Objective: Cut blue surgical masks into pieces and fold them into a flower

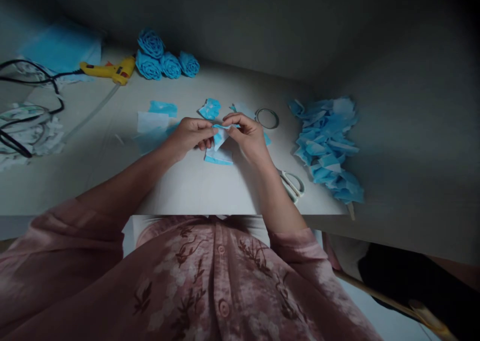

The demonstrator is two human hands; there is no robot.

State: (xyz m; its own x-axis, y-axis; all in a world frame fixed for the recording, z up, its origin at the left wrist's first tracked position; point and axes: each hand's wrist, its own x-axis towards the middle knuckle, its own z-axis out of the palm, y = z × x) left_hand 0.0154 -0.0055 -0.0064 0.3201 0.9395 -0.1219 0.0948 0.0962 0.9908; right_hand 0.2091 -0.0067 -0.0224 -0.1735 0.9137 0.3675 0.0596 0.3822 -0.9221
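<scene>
Between my two hands, over the middle of the table, is a small piece of blue and white fabric (220, 138), its top edge folded. My left hand (191, 137) pinches its left side between thumb and fingers. On the right side, my right hand (248, 135) grips the same piece with thumb and forefinger. Below it on the table lies another blue and white piece (219, 157). A gathered blue petal-like piece (210, 109) rests just beyond my hands. More flat cut pieces (153, 122) lie beside my left hand.
Several blue fabric roses (170, 65) stand at the back, next to a yellow glue gun (108, 72) with a black cord. A ring of tape or wire (267, 118) and scissors (292, 186) lie right. A blue ruffled heap (328, 146) sits at the right edge, white scraps (33, 136) at left.
</scene>
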